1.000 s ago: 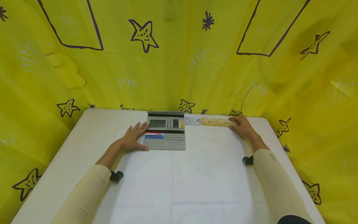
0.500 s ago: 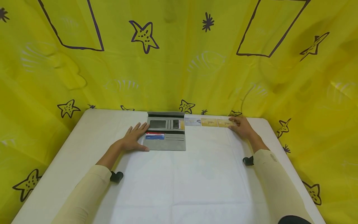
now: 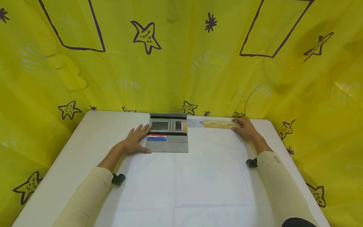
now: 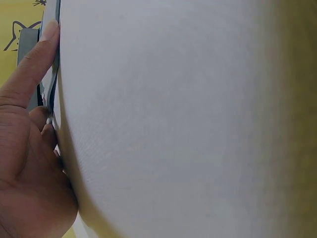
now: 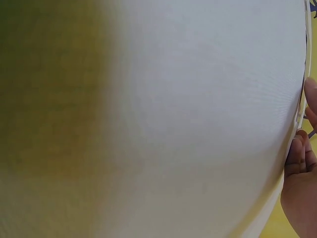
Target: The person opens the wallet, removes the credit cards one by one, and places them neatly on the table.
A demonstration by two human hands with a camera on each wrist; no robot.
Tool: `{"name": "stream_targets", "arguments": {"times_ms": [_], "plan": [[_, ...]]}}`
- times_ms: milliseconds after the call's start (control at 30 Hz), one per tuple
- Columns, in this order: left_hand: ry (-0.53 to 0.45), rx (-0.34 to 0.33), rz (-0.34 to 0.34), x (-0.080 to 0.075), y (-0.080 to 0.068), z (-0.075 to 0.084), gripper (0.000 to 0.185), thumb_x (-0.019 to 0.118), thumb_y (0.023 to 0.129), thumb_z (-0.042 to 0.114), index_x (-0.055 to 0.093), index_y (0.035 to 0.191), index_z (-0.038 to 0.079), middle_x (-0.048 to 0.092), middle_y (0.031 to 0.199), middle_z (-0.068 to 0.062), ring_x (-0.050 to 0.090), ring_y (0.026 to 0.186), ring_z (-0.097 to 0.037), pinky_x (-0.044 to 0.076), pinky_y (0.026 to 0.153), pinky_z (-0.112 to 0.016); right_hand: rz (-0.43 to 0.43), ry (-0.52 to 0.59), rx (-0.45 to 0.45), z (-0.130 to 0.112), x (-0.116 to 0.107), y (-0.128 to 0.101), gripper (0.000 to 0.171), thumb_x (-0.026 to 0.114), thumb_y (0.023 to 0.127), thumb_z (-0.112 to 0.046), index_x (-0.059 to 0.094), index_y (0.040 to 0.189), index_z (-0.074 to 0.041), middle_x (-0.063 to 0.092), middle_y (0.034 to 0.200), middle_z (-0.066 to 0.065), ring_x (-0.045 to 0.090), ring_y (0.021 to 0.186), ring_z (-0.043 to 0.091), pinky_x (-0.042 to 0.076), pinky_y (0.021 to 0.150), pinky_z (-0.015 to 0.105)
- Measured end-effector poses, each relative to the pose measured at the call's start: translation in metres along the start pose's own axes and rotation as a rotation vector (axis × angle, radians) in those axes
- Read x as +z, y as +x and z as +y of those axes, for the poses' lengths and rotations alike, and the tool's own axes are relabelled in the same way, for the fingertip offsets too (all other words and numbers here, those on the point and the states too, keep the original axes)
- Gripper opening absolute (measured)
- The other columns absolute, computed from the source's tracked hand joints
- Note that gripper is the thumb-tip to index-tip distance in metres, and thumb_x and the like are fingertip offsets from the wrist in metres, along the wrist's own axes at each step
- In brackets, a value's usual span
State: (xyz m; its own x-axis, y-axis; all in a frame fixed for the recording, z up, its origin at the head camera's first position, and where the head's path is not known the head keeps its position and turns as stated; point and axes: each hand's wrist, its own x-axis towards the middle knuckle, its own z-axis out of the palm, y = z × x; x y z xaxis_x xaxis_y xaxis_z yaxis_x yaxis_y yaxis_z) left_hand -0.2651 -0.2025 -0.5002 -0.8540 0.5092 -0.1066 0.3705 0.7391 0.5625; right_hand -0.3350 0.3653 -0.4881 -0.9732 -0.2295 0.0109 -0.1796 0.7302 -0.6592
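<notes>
A grey wallet [image 3: 167,147] lies unfolded at the back of the white table. A blue card with a red and white top [image 3: 157,138] sits in a lower slot, and a yellowish card edge [image 3: 185,126] shows in an upper one. With fingers spread, my left hand [image 3: 134,140] rests on the wallet's left edge. To the wallet's right, a silvery card [image 3: 195,123], a gold card [image 3: 212,124] and a second gold card [image 3: 227,124] lie in a row. My right hand [image 3: 246,127] holds that last card's right end between thumb and forefinger.
The white-covered table [image 3: 175,183] has its far edge just behind the wallet and cards. A yellow curtain [image 3: 175,69] with starfish drawings hangs behind and at both sides. Dark wrist cameras [image 3: 118,179] sit under both sleeves.
</notes>
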Motion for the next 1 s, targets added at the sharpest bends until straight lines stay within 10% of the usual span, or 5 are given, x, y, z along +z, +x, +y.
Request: {"name": "stream_targets", "arguments": {"times_ms": [600,1000], "plan": [[-0.001,-0.007,-0.008,0.0,-0.001,0.005,0.12,0.087,0.082,0.049,0.017,0.168,0.003,0.008,0.174,-0.021,-0.006,0.158,-0.046,-0.011,0.122,-0.065,0.111,0.003,-0.053,0.003,0.007,0.001,0.064,0.078,0.095,-0.032,0.055,0.142,0.007,0.052,0.126,0.038,0.05,0.112,0.054,0.042,0.096,0.067],[0.01,0.024,0.01,0.004,0.001,-0.007,0.123,0.085,0.081,0.056,0.015,0.168,0.004,0.006,0.175,-0.02,-0.007,0.159,-0.045,-0.012,0.122,-0.065,0.235,0.024,-0.038,-0.022,0.021,0.002,0.056,0.076,0.097,-0.017,0.055,0.141,0.011,0.054,0.135,0.035,0.051,0.121,0.052,0.043,0.103,0.064]]}}
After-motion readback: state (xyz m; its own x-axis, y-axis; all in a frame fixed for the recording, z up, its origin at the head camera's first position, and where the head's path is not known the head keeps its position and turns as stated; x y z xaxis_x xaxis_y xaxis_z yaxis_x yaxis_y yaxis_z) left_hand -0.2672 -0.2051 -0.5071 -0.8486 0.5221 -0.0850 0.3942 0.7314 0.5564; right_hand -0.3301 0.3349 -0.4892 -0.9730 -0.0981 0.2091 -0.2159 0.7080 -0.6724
